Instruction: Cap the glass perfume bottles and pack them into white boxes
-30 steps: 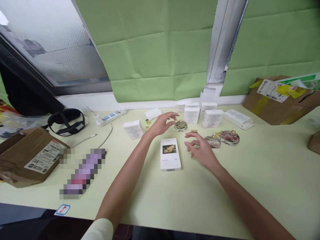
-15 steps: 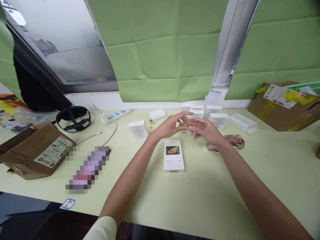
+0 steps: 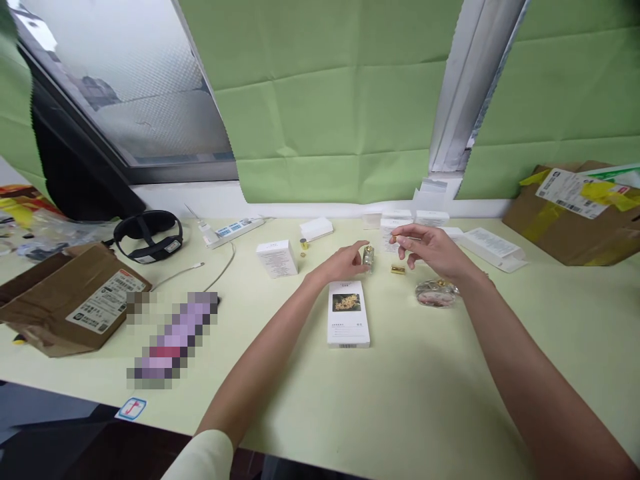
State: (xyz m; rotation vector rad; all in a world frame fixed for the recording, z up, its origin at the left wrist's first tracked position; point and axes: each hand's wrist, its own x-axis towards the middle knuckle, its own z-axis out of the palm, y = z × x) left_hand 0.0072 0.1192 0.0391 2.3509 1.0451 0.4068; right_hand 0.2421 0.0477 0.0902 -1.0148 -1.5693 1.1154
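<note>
My left hand is closed around a small round glass perfume bottle, holding it on edge on the pale green table. My right hand hovers just right of it, thumb and forefinger pinching a small gold cap. Another gold cap lies on the table below that hand. A white box with a flower picture lies flat in front of my hands. A flat glass bottle rests by my right wrist.
Several small white boxes stand along the back of the table. A power strip and a black headband device lie at the left, with a brown parcel nearer. An open cardboard box sits at the far right.
My hands met over the round bottle, then parted. The bottle now stands on edge in my left hand and my right hand has come away holding a small gold cap.
</note>
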